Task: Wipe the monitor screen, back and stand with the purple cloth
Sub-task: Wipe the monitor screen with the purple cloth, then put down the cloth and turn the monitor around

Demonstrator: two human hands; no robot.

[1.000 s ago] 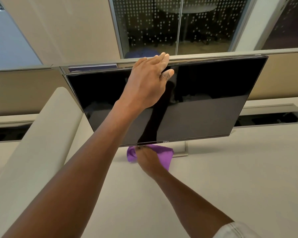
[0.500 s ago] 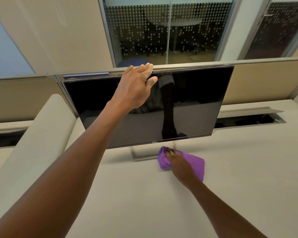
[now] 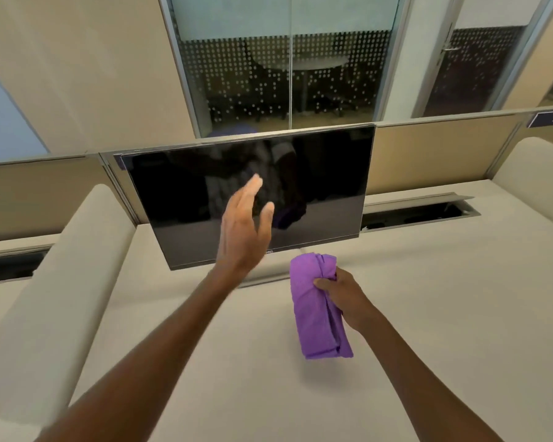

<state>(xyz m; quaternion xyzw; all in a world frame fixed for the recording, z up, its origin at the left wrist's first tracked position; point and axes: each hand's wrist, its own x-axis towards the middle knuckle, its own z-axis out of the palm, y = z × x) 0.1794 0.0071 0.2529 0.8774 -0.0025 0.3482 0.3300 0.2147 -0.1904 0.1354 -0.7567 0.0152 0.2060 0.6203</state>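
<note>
Holding its fingers straight before the monitor (image 3: pixel 246 193), the left hand (image 3: pixel 243 231) grips nothing, while the right hand (image 3: pixel 342 298) grips the purple cloth (image 3: pixel 316 311) above the tabletop (image 3: pixel 428 314).

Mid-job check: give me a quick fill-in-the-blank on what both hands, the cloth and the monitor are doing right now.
1. The purple cloth is gripped by the ____ hand.
2. The left hand has straight fingers and holds ____.
3. The monitor screen is ____, showing only reflections.
4. The cloth is bunched and held above the ____.

Missing words: right; nothing; dark; desk
</note>
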